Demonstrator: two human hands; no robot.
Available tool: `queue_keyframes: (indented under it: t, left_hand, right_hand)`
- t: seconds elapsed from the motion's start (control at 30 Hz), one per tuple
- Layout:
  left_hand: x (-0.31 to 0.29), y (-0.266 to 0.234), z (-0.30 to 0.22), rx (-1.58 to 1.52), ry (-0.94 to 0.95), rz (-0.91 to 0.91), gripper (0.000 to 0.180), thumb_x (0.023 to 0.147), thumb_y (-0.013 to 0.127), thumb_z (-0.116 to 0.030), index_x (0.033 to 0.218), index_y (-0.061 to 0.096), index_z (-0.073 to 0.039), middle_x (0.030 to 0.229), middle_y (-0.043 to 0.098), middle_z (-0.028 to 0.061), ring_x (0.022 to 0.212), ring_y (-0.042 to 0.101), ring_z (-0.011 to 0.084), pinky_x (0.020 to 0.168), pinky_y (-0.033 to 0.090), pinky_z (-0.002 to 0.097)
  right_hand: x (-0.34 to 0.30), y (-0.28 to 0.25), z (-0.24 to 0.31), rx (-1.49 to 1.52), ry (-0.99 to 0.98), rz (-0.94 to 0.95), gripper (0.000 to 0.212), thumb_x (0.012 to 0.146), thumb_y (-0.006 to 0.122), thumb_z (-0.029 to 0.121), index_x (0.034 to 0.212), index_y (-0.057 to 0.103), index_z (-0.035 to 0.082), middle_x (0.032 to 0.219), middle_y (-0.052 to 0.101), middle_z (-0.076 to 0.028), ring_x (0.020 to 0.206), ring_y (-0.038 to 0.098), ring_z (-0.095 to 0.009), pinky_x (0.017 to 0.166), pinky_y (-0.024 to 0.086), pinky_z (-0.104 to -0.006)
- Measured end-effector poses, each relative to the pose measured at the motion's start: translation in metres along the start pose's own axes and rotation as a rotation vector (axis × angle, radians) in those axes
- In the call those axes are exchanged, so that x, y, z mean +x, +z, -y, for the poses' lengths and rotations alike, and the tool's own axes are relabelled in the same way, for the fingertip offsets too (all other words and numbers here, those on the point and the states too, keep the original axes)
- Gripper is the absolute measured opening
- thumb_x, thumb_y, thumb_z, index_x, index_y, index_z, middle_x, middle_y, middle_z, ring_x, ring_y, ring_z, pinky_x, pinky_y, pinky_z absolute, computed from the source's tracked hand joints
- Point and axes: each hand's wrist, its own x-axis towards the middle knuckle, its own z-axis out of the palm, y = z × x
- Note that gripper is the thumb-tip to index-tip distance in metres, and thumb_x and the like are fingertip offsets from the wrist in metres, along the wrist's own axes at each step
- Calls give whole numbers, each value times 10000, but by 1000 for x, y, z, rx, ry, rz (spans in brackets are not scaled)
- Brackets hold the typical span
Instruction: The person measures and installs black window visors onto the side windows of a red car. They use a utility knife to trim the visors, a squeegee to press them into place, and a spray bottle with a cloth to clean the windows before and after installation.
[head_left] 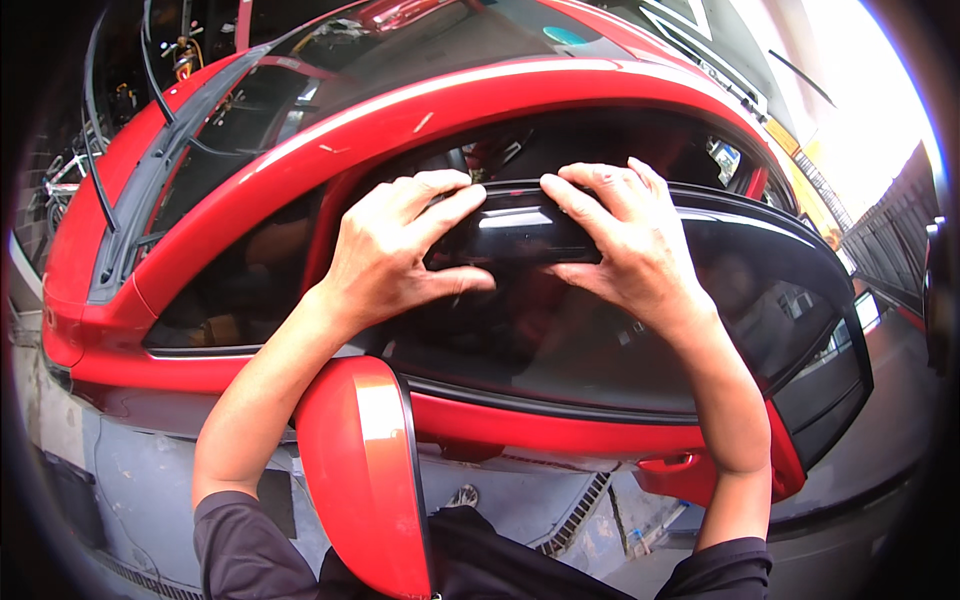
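Note:
In front of me stands the open door [560, 415] of a red car, its dark window [540, 345] facing me. My left hand [400, 235] is closed over the top edge of the window frame, with its fingers along the upper rim and its thumb low on the outer side. Likewise, my right hand [630, 230] grips the same edge a little to the right, fingers bent over it and thumb underneath. Between the hands shows a glossy black band [515, 225] along the frame top; whether it is a separate trim strip I cannot tell. Some fingertips are hidden behind the edge.
A red wing mirror [360, 450] juts toward me below my left forearm. The door handle [670, 465] is near my right elbow. Behind the door curves the red roof pillar [400, 120], with the windshield [330, 90] beyond. A drain grate [575, 515] crosses the grey floor.

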Motion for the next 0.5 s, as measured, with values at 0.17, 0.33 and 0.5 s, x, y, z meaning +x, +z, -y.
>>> queue_keyframes:
  t: [0.17, 0.33, 0.5]
  left_hand:
    - [0, 3, 1, -25, -71, 15, 711, 609, 951, -273, 1233, 683, -61, 1200, 681, 127, 1065, 687, 318, 915, 562, 403]
    - [-1, 1, -1, 71, -26, 0, 681, 624, 937, -278, 1220, 684, -68, 1175, 682, 109, 1044, 684, 304, 903, 559, 390]
    - [-2, 3, -2, 120, -37, 16, 695, 638, 924, -324, 1244, 680, -86, 1197, 680, 108, 1027, 684, 301, 886, 560, 386]
  right_hand:
    - [2, 1, 4, -7, 12, -15, 796, 665, 904, 267, 1377, 567, 152, 1310, 570, -68, 1237, 558, -277, 1133, 345, -574]
    - [5, 4, 5, -24, 6, -44, 782, 643, 916, 280, 1341, 588, 149, 1285, 579, -65, 1214, 567, -265, 1070, 378, -511]
    - [6, 9, 3, -52, -2, -81, 765, 625, 923, 288, 1308, 606, 155, 1239, 585, -53, 1145, 578, -245, 964, 400, -449]
